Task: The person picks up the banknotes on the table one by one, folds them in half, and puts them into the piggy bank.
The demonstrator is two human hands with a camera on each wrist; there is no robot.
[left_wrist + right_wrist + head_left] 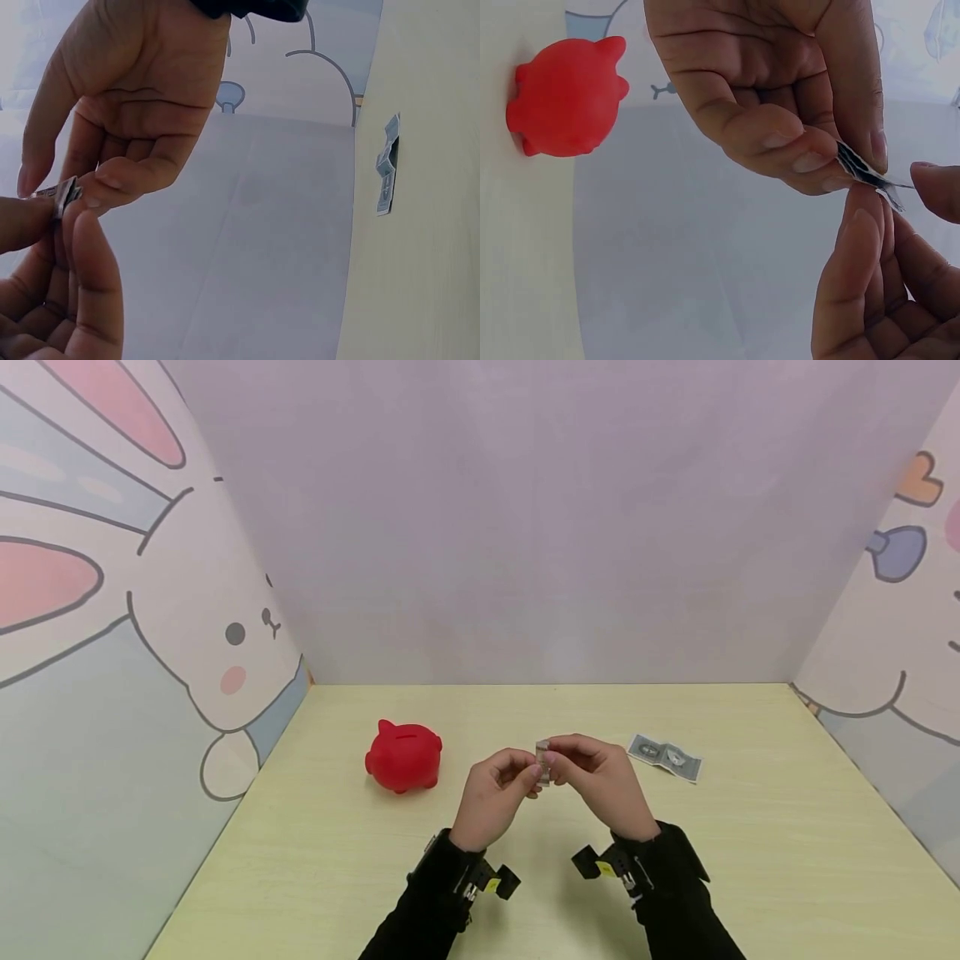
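Above the middle of the table, a small folded banknote point(542, 768) is pinched from both sides. My left hand point(489, 797) holds its left edge between thumb and fingers. On the opposite edge, my right hand point(609, 783) grips it the same way. The right wrist view shows the layered folds of the banknote point(861, 166) between the fingertips. Behind and to the right of my right hand, a second banknote point(666, 757) lies on the table, creased across its middle. A red piggy bank point(405, 758) with a slot on top stands to the left of my left hand.
The pale wooden table point(315, 860) runs back to a plain light wall point(540, 527). Side panels with cartoon rabbit drawings flank it, the left panel point(90, 760) and the right panel point(907, 768). Small black devices are strapped at both wrists.
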